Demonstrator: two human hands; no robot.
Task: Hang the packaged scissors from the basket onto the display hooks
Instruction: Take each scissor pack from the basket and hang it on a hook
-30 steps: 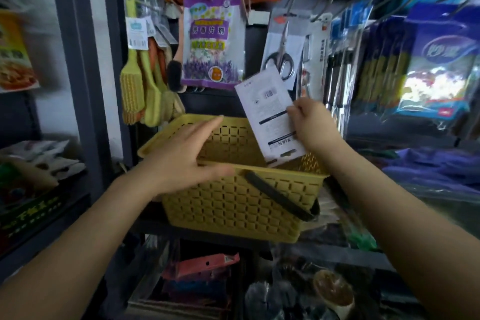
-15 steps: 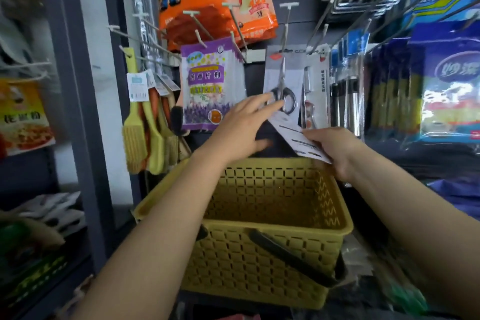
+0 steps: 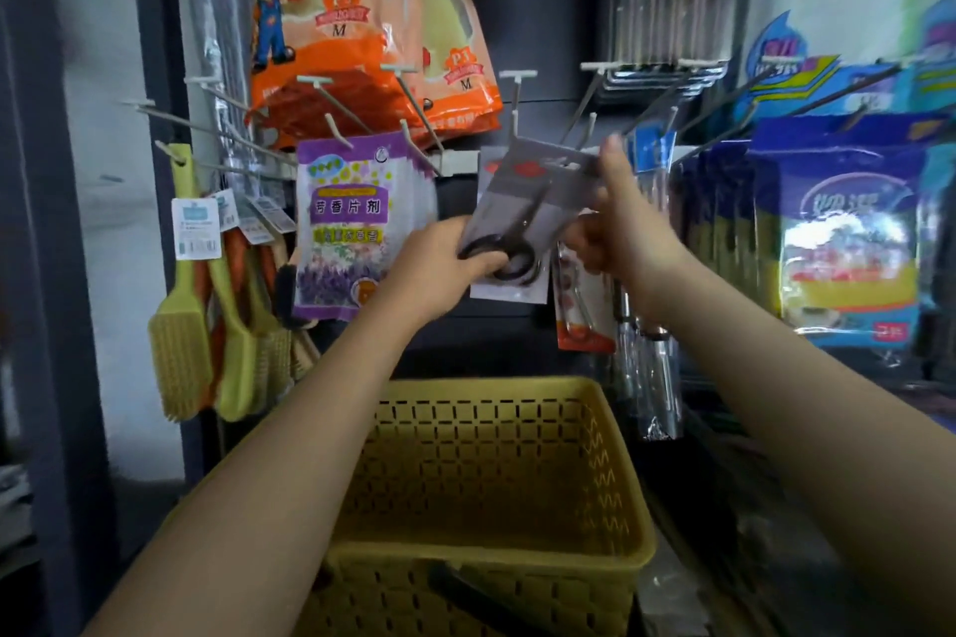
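Fingers of the left hand pinch the lower edge of the scissors pack by the handles; the right hand grips its top corner, just under the hooks. Likely light, stiff card, heavier low down: hold near the hanging hole. Below stands the basket.

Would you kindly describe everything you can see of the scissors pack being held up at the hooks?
The scissors pack is a flat grey card, seemingly plastic-fronted, with a red mark near its top and black-handled scissors on it, loops lowest. It is tilted, top leaning right, held in the air before the display hooks and above the yellow basket. The left hand grips its lower end at the loops; the right hand pinches its upper right edge. It looks not yet hung.
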